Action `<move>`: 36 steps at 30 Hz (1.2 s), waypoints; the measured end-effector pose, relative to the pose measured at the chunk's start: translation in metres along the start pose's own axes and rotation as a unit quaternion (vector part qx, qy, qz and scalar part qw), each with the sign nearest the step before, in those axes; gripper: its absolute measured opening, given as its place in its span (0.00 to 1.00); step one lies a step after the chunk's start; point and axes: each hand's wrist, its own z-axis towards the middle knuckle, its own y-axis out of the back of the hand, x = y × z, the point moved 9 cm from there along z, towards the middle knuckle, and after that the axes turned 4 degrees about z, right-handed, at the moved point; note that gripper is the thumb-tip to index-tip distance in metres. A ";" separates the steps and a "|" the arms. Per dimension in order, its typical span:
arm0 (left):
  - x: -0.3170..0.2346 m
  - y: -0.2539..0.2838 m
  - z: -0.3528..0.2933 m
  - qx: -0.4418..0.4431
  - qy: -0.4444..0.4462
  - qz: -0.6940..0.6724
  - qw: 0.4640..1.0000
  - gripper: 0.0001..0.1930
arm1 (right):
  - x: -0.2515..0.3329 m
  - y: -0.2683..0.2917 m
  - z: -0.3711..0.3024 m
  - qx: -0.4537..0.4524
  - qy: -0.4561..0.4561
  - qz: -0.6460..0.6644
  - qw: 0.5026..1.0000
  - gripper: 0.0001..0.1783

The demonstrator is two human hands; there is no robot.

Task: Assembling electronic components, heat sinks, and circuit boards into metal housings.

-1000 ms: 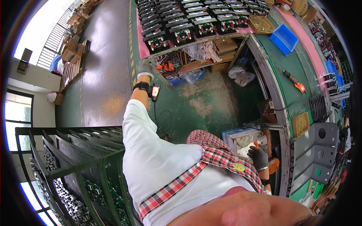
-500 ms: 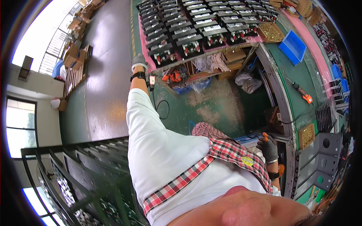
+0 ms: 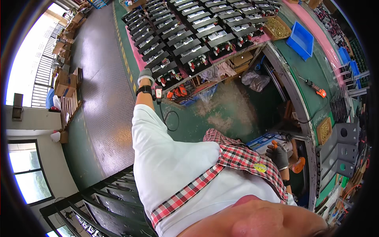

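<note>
My left hand (image 3: 145, 74), in a grey glove, reaches forward to the near left corner of a pink-covered table (image 3: 136, 56). Its fingers are hidden, so whether it grips anything cannot be told. Beside that wrist hangs a small pale device with a red edge (image 3: 158, 93), from which a black cable (image 3: 172, 119) loops down. Rows of black assemblies with white strips (image 3: 191, 51) fill the tabletop. Low at my right side, my right hand (image 3: 278, 156), in a dark glove, is curled closed. A small orange tip (image 3: 274, 142) shows at its fingers; what it holds is unclear.
On the green bench to the right lie a blue bin (image 3: 301, 41), an orange-and-black power screwdriver (image 3: 314, 87) and trays of small brass-coloured parts (image 3: 277, 27). A black rack (image 3: 112, 201) stands close at my left. Boxes on a pallet (image 3: 66, 83) line the far left.
The view has turned, so the table and aisle sit further left in it. My left hand stays by the table corner; my right hand remains curled low at my side.
</note>
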 end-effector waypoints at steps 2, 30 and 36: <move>0.006 -0.001 0.003 -0.034 0.033 -0.025 0.999 0.16 | 0.000 -0.014 0.006 0.034 -0.006 0.031 0.999 0.21; 0.120 0.063 -0.120 -0.334 0.248 -0.388 0.822 0.18 | 0.003 -0.049 0.058 0.004 -0.056 -0.089 0.994 0.19; 0.106 0.038 -0.115 -0.233 0.257 -0.428 0.835 0.19 | 0.002 -0.046 0.062 0.013 -0.051 -0.090 0.995 0.19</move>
